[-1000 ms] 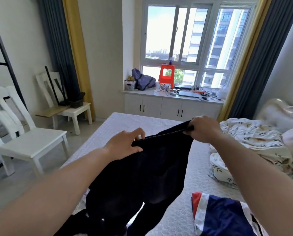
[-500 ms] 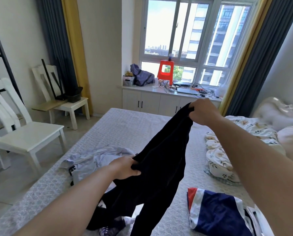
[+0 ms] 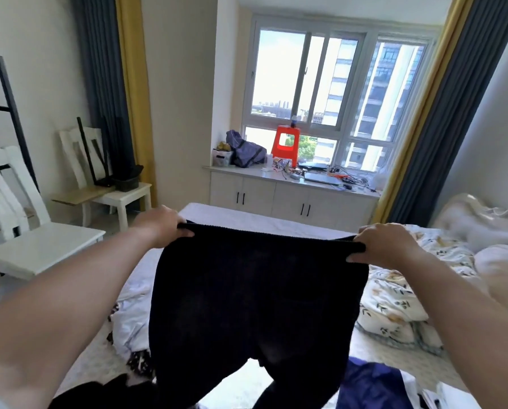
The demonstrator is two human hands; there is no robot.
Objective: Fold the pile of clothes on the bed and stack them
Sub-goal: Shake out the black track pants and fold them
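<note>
Holding black trousers [image 3: 258,293] up, both hands [image 3: 158,225] block the bed [image 3: 241,216].

Black knit trousers [image 3: 258,296] legs cut off by bottom edge; they hide most of white patterned garment [image 3: 129,326]; navy garment [image 3: 373,388] partly cropped.

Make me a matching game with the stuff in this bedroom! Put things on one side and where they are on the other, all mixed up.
Things:
1. black trousers
2. orange stool
3. white chair
4. floral quilt

Places:
A. on the floor, left of the bed
B. held up by the waistband in both hands
C. on the window counter
D. bunched up on the right side of the bed

Pairs: 1-B, 2-C, 3-A, 4-D
</note>
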